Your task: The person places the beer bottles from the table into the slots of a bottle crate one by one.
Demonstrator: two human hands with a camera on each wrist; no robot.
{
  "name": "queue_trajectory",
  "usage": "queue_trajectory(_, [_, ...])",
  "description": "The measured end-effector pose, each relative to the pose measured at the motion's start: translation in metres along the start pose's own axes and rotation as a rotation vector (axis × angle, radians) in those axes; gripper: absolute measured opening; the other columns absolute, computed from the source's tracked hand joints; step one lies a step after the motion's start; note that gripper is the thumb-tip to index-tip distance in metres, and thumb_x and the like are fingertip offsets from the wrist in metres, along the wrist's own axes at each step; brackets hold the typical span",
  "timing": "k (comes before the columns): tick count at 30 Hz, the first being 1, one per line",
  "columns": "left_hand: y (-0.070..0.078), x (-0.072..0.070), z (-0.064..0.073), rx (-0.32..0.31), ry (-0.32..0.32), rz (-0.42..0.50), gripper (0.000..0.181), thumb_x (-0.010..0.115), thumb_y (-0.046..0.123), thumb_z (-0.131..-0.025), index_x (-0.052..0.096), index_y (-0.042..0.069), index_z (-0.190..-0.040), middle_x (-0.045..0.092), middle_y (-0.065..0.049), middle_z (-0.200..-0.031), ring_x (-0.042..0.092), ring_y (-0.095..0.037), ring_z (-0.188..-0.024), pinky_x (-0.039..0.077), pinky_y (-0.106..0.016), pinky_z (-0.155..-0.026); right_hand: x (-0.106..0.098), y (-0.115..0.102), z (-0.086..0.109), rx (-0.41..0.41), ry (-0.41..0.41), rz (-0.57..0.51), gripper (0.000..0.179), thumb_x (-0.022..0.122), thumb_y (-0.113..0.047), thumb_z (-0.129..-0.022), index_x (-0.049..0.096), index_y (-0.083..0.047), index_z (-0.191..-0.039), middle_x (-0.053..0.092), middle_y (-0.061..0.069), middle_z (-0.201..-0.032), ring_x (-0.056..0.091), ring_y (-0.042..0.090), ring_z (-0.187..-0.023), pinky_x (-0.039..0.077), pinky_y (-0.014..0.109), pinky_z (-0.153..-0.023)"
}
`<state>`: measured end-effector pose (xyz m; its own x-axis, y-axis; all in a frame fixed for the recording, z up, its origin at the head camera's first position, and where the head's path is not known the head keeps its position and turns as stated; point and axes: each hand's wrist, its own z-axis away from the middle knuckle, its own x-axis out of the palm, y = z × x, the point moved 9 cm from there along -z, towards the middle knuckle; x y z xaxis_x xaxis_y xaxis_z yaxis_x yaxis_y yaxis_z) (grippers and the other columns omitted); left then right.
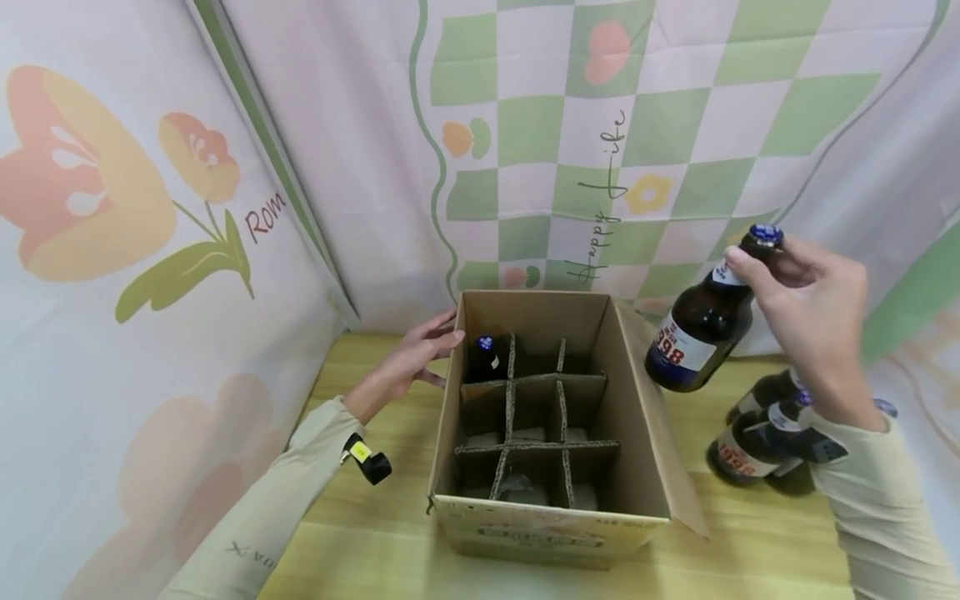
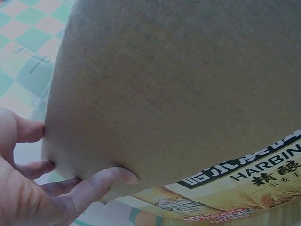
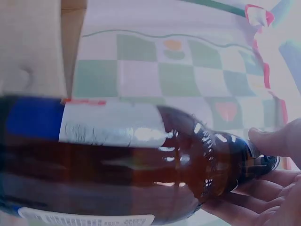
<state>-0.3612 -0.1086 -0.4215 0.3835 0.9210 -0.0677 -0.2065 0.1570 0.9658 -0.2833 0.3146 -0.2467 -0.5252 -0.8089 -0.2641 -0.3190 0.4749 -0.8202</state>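
Observation:
A brown beer bottle (image 1: 699, 333) with a blue cap and a white and blue label hangs tilted beside the right rim of a cardboard box (image 1: 630, 392). My right hand (image 1: 817, 308) grips it by the neck, its base toward the box. My left hand (image 1: 412, 358) holds the box's left side near the far corner, the thumb on the brown flap (image 2: 164, 94) in the left wrist view. Cardboard dividers (image 1: 536, 447) split the box into several cells. One blue-capped bottle (image 1: 483, 358) stands in the far left cell.
More beer bottles (image 1: 750, 450) stand on the wooden table (image 1: 375, 533) right of the box, partly behind my right forearm. A right flap (image 1: 675, 467) folds outward from the box. Patterned cloth (image 1: 525, 125) hangs behind and to the left.

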Motion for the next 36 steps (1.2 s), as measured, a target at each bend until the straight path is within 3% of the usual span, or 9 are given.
queue_trajectory(7, [0.001, 0.0, 0.001, 0.004, -0.01, -0.001, 0.071, 0.06, 0.029, -0.107, 0.023, 0.027, -0.168, 0.025, -0.01, -0.172, 0.039, -0.042, -0.149, 0.066, -0.039, -0.074, 0.01, -0.029, -0.011, -0.037, -0.033, -0.047, 0.036, 0.085, -0.019, -0.09, 0.077, -0.007, -0.123, 0.078, -0.021, -0.088, 0.072, -0.004, -0.076, 0.054, 0.006, -0.071])
queue_trajectory(16, [0.0, 0.0, 0.0, 0.005, -0.011, -0.004, 0.071, 0.059, 0.028, -0.108, 0.023, 0.026, -0.169, 0.025, -0.011, -0.172, 0.038, -0.044, -0.149, 0.066, -0.044, -0.081, 0.029, -0.054, -0.013, -0.219, 0.021, -0.041, 0.027, 0.083, -0.014, -0.091, 0.08, -0.003, -0.115, 0.075, -0.026, -0.09, 0.071, -0.004, -0.079, 0.055, 0.005, -0.073])
queue_trajectory(20, [0.001, 0.0, 0.0, 0.005, -0.009, -0.003, 0.072, 0.059, 0.028, -0.108, 0.022, 0.025, -0.169, 0.025, -0.013, -0.172, 0.038, -0.045, -0.149, 0.065, -0.046, -0.083, 0.031, -0.057, -0.013, -0.227, 0.033, -0.077, 0.024, 0.083, -0.012, -0.091, 0.08, -0.003, -0.113, 0.076, -0.021, -0.09, 0.072, -0.002, -0.077, 0.056, 0.007, -0.071])
queue_trajectory(30, [0.0, 0.002, -0.002, 0.006, -0.007, 0.009, 0.071, 0.061, 0.028, -0.107, 0.025, 0.024, -0.168, 0.028, -0.012, -0.171, 0.041, -0.043, -0.148, 0.066, -0.04, -0.075, 0.051, -0.059, -0.018, -0.217, -0.014, -0.144, 0.025, 0.082, -0.014, -0.092, 0.079, -0.003, -0.115, 0.078, -0.017, -0.093, 0.074, 0.003, -0.079, 0.058, 0.01, -0.071])
queue_trajectory(36, [-0.001, -0.001, -0.001, 0.002, 0.009, 0.015, 0.071, 0.062, 0.027, -0.106, 0.027, 0.023, -0.168, 0.03, -0.013, -0.17, 0.043, -0.042, -0.147, 0.067, -0.041, -0.074, 0.054, -0.051, -0.021, -0.18, 0.007, -0.217, 0.025, 0.081, -0.012, -0.092, 0.079, -0.001, -0.115, 0.079, -0.012, -0.094, 0.075, 0.005, -0.083, 0.059, 0.011, -0.077])
